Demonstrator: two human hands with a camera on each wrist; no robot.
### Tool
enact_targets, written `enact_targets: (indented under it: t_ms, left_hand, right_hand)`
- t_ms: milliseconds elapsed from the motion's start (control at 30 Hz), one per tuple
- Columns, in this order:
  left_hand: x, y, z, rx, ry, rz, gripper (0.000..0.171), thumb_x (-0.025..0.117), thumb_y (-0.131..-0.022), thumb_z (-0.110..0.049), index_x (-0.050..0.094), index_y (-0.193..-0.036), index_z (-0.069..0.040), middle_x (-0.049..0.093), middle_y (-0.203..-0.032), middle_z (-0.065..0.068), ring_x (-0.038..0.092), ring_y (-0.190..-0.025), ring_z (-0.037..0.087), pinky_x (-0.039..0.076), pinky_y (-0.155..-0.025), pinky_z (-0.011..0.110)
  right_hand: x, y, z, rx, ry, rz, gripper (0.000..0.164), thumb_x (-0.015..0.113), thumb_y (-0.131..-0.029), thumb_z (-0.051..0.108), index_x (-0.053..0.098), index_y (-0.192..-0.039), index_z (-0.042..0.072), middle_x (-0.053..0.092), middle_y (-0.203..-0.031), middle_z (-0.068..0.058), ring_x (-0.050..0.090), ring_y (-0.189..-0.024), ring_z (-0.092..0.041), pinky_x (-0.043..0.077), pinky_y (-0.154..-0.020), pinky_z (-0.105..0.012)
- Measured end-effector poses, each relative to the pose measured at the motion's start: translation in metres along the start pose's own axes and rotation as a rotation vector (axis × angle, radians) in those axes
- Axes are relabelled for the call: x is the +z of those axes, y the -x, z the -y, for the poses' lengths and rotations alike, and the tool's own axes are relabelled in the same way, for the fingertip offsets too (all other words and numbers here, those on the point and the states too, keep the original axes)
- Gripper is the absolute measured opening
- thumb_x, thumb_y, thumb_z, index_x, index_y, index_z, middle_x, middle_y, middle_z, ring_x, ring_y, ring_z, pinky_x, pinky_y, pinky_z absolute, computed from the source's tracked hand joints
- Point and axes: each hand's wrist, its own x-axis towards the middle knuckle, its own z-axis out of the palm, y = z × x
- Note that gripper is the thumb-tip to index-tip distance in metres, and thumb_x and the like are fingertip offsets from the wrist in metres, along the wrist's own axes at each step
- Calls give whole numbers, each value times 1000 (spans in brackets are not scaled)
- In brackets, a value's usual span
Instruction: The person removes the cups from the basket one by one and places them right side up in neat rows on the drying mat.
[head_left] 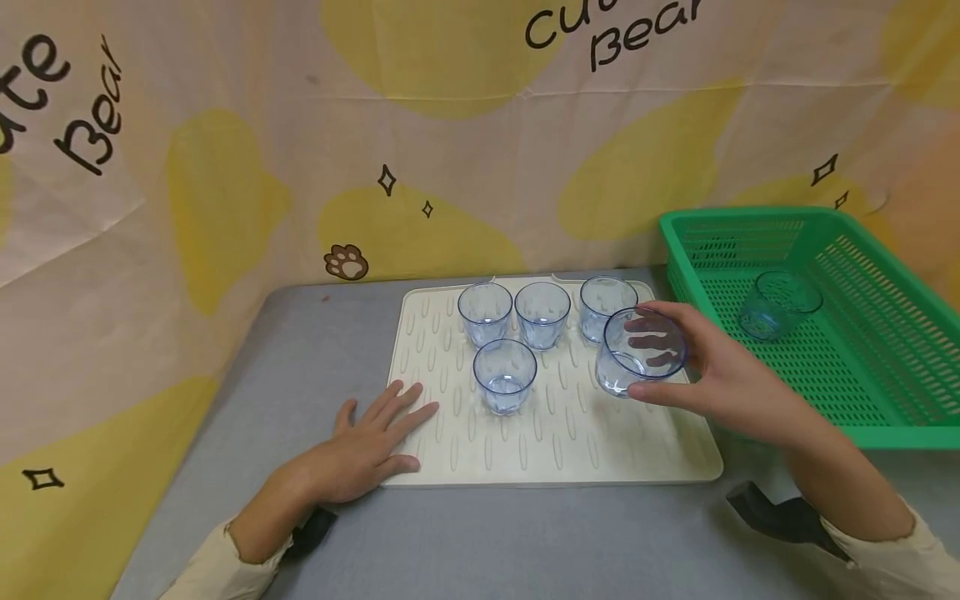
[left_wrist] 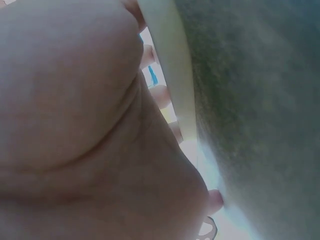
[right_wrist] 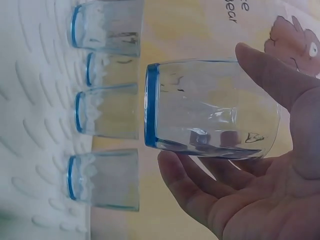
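Note:
My right hand (head_left: 738, 392) grips a clear, blue-tinted drinking glass (head_left: 617, 371), thumb on the near side and fingers round the far side. Mouth up, the glass (right_wrist: 200, 100) hangs over the right part of a cream draining mat (head_left: 450, 462); in the right wrist view its blue base shows apart from the mat. Just behind it stands a similar glass (head_left: 596, 304). To its left are two more in the back row, plus a front glass (head_left: 505, 387). My left hand (head_left: 360, 454) lies palm down with spread fingers on the mat's left edge.
A green perforated basket (head_left: 750, 218) stands on the right, close beside the mat, with one glass (head_left: 780, 308) inside. Grey cloth covers the table (head_left: 480, 542). A patterned curtain (head_left: 465, 142) hangs behind the table and along its left side.

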Motion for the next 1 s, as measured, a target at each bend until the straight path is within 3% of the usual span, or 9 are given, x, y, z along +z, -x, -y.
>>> enact_targets:
  t_ms: [200,233,633,1000]
  left_hand:
    - [1,-1,2,19,3,-24,71,55,-98,-48,23,-159,-30,11,-169,6,4,-156,36,3,-110,74]
    - [1,-1,2,25,2,-32,71,56,-98,-47,24,-159,-29,12,-169,7,4,-156,36,4,-110,74]
    - [3,-7,1,61,-3,-73,71,58,-97,-46,27,-158,-27,16,-168,8,8,-155,37,7,-110,73]
    - [2,-1,3,47,18,-64,73,58,-95,-51,28,-158,-28,17,-168,8,9,-154,38,5,-109,73]
  right_hand:
    - [11,-10,10,36,47,28,92,83,-81,38,29,-154,21,45,-143,-15,55,-126,-38,52,-97,-50]
    - [12,-12,11,39,50,31,92,82,-81,40,29,-153,21,46,-143,-15,55,-125,-38,53,-97,-52]
    - [28,-21,1,30,-7,20,88,84,-80,40,35,-150,20,52,-139,-11,59,-121,-35,54,-92,-43]
    - [52,-29,-10,79,2,5,90,84,-79,37,34,-150,16,53,-141,-12,58,-124,-35,50,-101,-50]
